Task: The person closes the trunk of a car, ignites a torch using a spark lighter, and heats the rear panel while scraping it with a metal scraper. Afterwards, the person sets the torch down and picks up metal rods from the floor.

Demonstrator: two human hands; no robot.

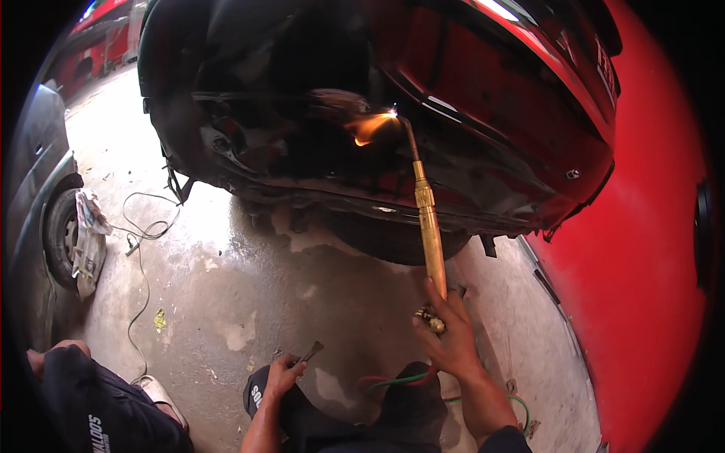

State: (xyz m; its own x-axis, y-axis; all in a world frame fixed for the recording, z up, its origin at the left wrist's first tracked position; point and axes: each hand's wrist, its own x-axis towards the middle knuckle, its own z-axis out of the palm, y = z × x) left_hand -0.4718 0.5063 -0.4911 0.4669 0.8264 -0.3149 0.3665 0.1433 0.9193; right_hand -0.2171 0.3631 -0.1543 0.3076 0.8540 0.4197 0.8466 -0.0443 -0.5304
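Knees [362,423] in dark trousers at the lower edge, the person crouching on the concrete floor [249,294].

Left hand [283,375]: closed around the handle of a small dark tool [310,352], possibly pliers; the tool's tip points up and away from the knees, toward the car. Hand is low, just beyond the left knee.

Right hand [447,336]: closed around the base of a brass gas torch [430,234], fingers wrapped near the valve knobs [432,323]. Red and green hoses [400,380] run from the torch base down past the right knee and across the floor.

Torch: long brass handle rises from the right hand toward the car, ending in a thin bent neck. Tip [394,115] lit, with an orange flame [366,128] playing on dark metal inside the car's open underbody.

Car [483,98]: red bodywork, blackened and stripped in the lower section, directly beyond the torch. Tyre [393,245] partly visible beneath it.

Left of the car: thin cable [143,249] looped across the floor; a second vehicle's wheel [62,235] with a crumpled rag or paper [89,241] leaning against it.

Near the lower left edge, beside the knees: another person's leg in dark shorts [91,400] and a light shoe [160,392].
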